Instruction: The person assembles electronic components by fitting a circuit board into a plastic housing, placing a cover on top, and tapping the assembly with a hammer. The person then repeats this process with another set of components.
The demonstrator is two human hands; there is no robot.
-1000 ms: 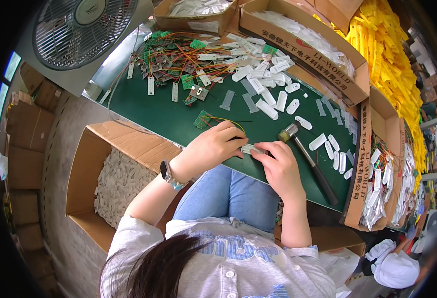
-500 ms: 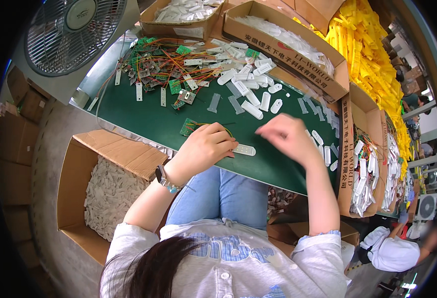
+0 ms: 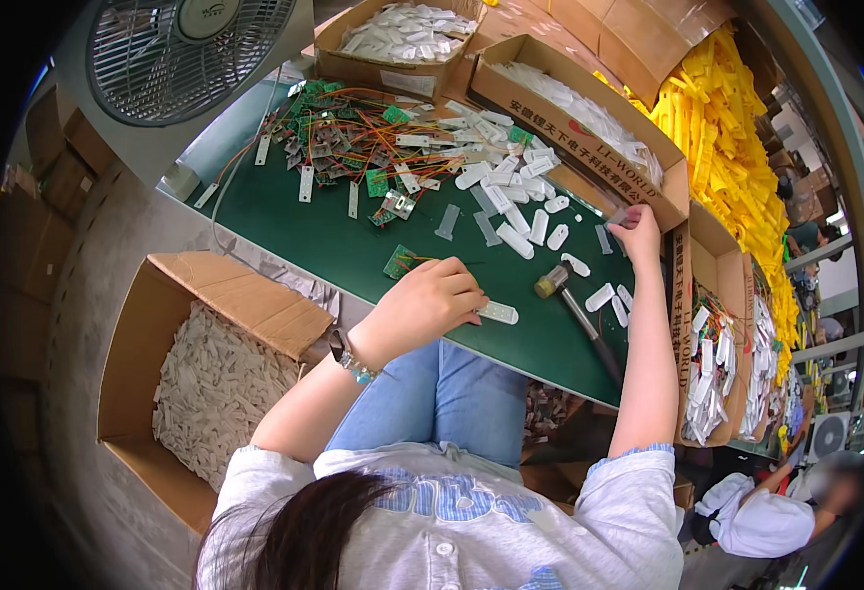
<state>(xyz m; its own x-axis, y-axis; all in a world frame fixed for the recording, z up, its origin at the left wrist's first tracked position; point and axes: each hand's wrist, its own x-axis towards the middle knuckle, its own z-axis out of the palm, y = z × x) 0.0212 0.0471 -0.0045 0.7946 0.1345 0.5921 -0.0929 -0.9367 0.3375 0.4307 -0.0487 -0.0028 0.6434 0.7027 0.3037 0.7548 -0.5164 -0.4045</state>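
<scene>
My left hand (image 3: 434, 303) is closed on one end of a white strip-shaped part (image 3: 498, 313), whose rounded end sticks out to the right of my fingers. Beside that hand, a small green circuit board (image 3: 398, 262) with thin wires lies on the green tabletop. Farther right, at the foot of a long cardboard box, my right hand (image 3: 636, 236) pinches a small clear plastic piece (image 3: 617, 217). Similar clear pieces (image 3: 604, 239) lie near its fingers. A hammer (image 3: 581, 317) rests left of my right forearm, its handle pointing toward me.
Wired circuit boards (image 3: 353, 138) are heaped at the back left, beside loose white covers (image 3: 516, 187). Open boxes of white parts (image 3: 407, 34) and clear parts (image 3: 589, 103) line the far edge. A box of wired white pieces (image 3: 712, 354) stands right; a fan (image 3: 191, 54) stands left.
My right hand has moved right and away from me, to the clear pieces, and now pinches one. The hammer has come into sight. My left hand keeps its hold on the white strip.
</scene>
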